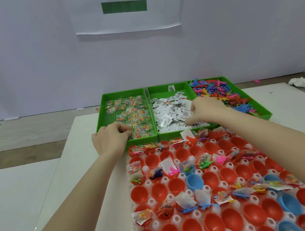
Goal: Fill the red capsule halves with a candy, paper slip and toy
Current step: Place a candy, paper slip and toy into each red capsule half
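Beyond your fingers, a white paper sign (pixel 125 5) with a green bar hangs on the wall; right of them, crumpled tissue (pixel 301 82) lies on the counter (pixel 29 132).

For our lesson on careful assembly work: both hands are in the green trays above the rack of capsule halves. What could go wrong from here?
1. The left hand pinches among clear candy packets that overlap; it might lift two together.
2. The right hand digs in loose paper slips; several could cling.
3. A few blue halves sit among the red capsule halves, so one might be filled by mistake.
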`<control>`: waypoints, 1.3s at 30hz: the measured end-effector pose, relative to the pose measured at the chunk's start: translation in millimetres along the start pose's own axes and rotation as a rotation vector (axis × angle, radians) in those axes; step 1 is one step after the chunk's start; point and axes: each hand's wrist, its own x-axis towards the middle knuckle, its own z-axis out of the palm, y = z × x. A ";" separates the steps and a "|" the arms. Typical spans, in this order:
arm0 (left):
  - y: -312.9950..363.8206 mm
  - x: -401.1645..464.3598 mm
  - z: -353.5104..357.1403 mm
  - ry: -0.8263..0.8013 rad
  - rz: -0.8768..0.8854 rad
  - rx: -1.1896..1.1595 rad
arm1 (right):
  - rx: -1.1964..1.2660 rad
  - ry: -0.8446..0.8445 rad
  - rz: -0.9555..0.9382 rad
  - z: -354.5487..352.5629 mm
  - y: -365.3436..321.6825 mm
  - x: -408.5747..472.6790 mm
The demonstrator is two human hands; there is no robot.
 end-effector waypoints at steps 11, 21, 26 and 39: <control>-0.7 1.3 1.9 0.009 0.007 0.020 | 0.071 0.194 -0.019 -9.8 13.4 -15.1; 1.3 -1.8 -7.5 -0.059 -0.029 -0.137 | 0.786 0.353 0.034 -16.0 16.0 -25.4; 6.9 -6.5 -26.1 -0.088 -0.182 -0.704 | 1.136 0.312 0.023 -30.8 4.0 -59.5; 85.7 -136.4 -108.8 -0.561 -0.137 -1.475 | 1.402 -0.104 -0.397 -59.3 -46.2 -168.2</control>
